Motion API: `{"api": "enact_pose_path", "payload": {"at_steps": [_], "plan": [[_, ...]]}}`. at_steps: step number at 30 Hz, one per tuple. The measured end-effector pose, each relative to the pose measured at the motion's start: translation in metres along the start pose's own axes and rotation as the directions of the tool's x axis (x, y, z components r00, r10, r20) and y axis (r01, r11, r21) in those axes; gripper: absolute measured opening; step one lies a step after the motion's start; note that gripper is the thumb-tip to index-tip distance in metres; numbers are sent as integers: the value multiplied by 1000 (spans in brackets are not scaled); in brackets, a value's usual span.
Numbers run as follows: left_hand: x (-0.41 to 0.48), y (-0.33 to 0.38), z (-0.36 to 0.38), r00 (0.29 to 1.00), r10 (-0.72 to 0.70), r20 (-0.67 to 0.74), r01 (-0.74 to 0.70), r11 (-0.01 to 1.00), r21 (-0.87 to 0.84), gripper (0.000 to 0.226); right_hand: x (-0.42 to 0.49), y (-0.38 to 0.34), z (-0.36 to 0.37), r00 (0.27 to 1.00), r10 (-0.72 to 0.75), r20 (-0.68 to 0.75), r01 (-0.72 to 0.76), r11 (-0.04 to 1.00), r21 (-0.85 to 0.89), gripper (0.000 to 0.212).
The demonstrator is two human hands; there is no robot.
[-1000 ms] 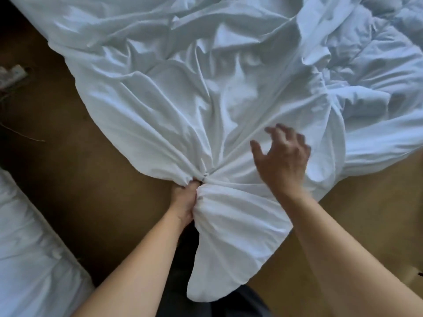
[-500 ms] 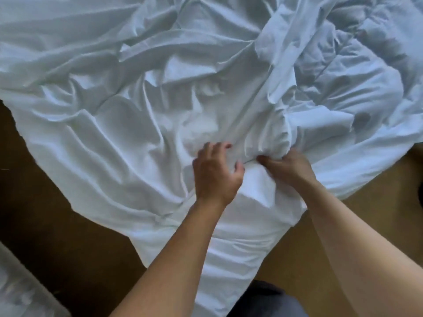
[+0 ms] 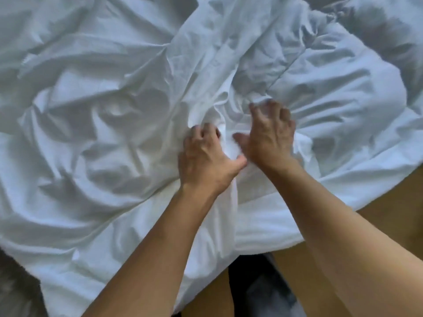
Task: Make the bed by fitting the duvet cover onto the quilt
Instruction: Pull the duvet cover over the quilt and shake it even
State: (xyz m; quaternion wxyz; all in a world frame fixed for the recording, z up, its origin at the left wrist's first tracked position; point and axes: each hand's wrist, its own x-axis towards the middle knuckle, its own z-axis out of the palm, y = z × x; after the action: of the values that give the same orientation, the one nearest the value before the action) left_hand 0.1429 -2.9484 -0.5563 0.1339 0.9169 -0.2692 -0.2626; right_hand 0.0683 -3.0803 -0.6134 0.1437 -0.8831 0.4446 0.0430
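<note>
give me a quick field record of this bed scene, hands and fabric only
left hand: fingers curled into a bunched fold of the duvet cover, grip closed
right hand: fingers spread and bent, pressing on the fabric; fingertips blurred
hands: side by side, nearly touching
quilt: puffy, upper right
floor: brown, lower right

Two bare hands, left hand (image 3: 207, 160) at 7 o'clock of right hand (image 3: 270, 136). One crumpled white cotton duvet cover (image 3: 103, 124) across the 9 o'clock half. One puffy white quilt (image 3: 338, 83) toward 2 o'clock. One brown wooden floor (image 3: 396, 202) at 4 o'clock.
</note>
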Motion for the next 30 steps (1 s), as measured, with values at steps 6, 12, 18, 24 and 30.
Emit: {"api": "enact_pose_path", "payload": {"at_steps": [6,12,18,24,30], "plan": [[7,43,39,979,-134,155,61,912,406,66,75,70,-18,911,-59,409,96,993,-71,52],[3,41,17,973,-69,-221,52,995,-81,39,132,46,-58,893,-419,-161,430,902,41,18],[-23,51,30,961,-251,-115,258,965,51,30,109,57,-3,941,-237,240,248,969,-13,39],[-63,83,8,973,-56,225,192,738,-647,26,112,49,-31,819,-219,531,141,973,183,78],[-77,97,18,952,-127,278,273,763,-586,34,124,31,-90,730,-257,633,-571,279,772,17]]}}
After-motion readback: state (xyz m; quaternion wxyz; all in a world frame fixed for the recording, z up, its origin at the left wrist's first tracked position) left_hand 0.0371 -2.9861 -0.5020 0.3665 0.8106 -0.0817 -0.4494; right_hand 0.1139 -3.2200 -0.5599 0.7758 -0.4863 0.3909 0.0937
